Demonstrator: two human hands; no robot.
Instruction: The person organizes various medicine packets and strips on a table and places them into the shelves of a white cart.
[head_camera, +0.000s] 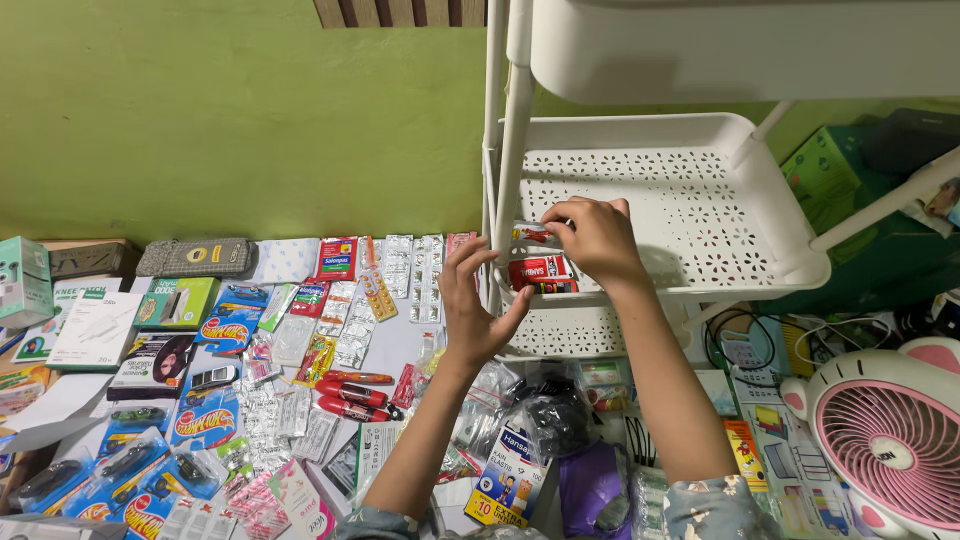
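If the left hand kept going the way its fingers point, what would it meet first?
Probably the white upright post of the cart; the left hand already sits beside it, though depth is unclear.

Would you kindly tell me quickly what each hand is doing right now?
Left hand: open, holding nothing.
Right hand: closed on a small packet over the white shelf tray.

I take this for a room in a home, used for sorting small household goods. Against a plain green wall (250, 110) a low surface is crowded with blister strips of tablets (425, 275), carded toy cars (205, 420) and small boxes. A white perforated trolley (700, 200) stands at its right edge, and a pink desk fan (890, 440) sits at the lower right corner.
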